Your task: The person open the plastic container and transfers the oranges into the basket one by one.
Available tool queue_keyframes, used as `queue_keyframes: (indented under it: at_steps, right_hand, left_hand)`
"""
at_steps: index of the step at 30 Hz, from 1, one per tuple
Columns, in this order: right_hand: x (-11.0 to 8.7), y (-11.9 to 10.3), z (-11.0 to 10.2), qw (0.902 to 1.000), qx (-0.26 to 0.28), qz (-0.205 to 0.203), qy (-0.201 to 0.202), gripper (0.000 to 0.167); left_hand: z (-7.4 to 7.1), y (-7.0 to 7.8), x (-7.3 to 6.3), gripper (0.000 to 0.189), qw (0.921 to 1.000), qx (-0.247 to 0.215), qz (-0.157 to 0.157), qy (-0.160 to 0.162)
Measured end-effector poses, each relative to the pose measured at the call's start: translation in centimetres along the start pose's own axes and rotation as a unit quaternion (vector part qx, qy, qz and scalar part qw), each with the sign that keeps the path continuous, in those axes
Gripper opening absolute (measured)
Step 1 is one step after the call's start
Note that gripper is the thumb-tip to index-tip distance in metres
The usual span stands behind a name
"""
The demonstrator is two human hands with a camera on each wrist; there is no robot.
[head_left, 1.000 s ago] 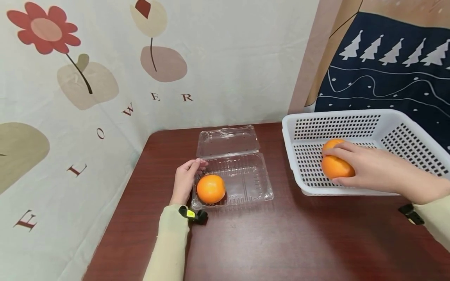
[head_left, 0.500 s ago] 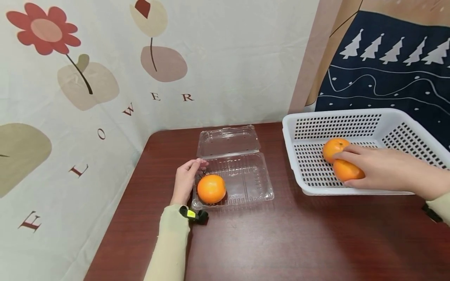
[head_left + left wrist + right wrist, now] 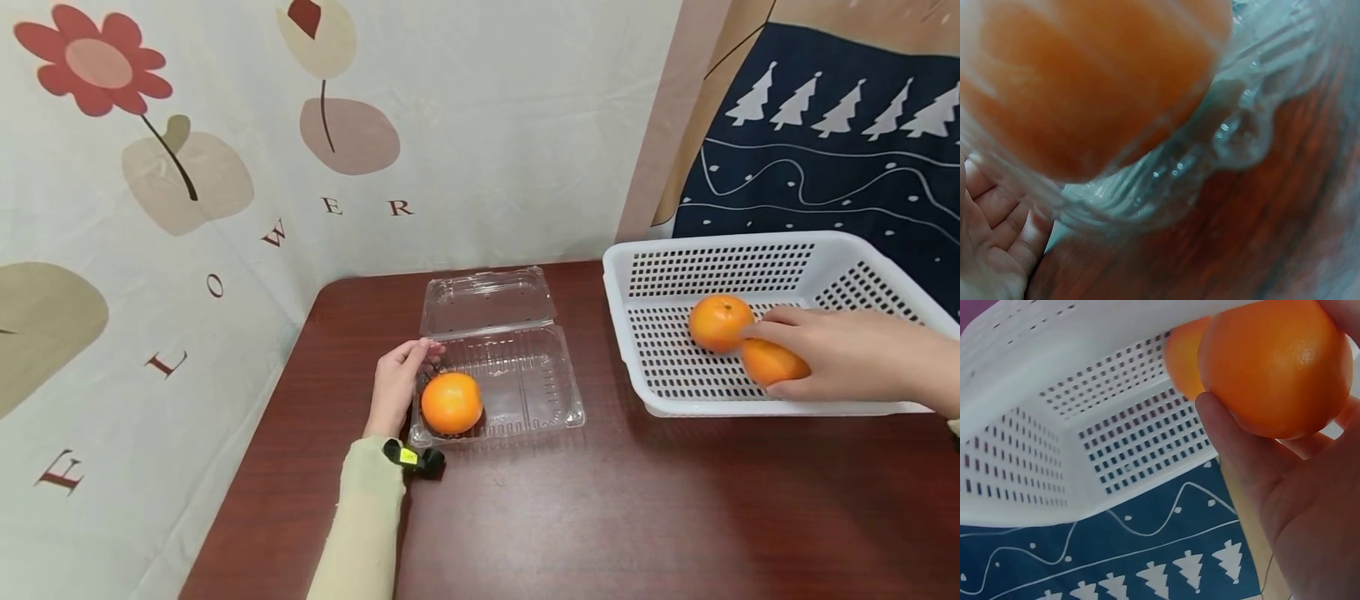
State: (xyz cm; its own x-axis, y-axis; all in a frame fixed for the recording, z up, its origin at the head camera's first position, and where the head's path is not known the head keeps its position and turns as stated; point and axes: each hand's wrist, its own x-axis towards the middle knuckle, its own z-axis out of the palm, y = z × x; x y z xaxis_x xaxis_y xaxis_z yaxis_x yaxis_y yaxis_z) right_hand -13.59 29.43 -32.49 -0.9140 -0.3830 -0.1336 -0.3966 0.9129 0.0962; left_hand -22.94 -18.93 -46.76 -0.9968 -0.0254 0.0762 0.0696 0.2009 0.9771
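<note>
In the head view my right hand (image 3: 855, 354) grips an orange (image 3: 772, 362) inside the white basket (image 3: 637, 379), fingers and thumb around its sides. The right wrist view shows the held orange (image 3: 1279, 369) close up. Beside it in the basket is a second orange (image 3: 720, 322), stem end up. My left hand (image 3: 397, 383) pinches the left rim of an open clear plastic clamshell box (image 3: 517, 392). A third orange (image 3: 452, 403) sits in the box's left half. In the left wrist view that orange (image 3: 1091, 81) shows through the clear wall, with the hand (image 3: 997, 244) at lower left.
The box's lid (image 3: 487, 302) lies folded back toward the wall. Both containers stand on a dark red-brown table (image 3: 570, 517), the basket to the right. Behind hang a flower-print cloth (image 3: 510, 125) and a dark blue cloth (image 3: 832, 179) with white trees.
My right hand has moved to the right with its orange, away from the other orange in the basket, which now shows more fully. The left hand and the box have stayed in place.
</note>
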Motion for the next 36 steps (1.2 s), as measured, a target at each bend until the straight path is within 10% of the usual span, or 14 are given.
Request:
queue_keyframes:
  at_steps: [19, 36]
  right_hand:
    - [1.6, 3.8, 0.2, 0.9991, -0.025, 0.031, -0.016, 0.073]
    - [3.3, 7.3, 0.1, 0.9951, 0.007, 0.096, -0.022, 0.082]
  left_hand:
    - [0.3, 2.2, -0.8, 0.033, 0.9999, -0.012, -0.008, -0.008]
    - [0.0, 0.0, -0.1, 0.038, 1.0000, 0.001, -0.006, 0.002]
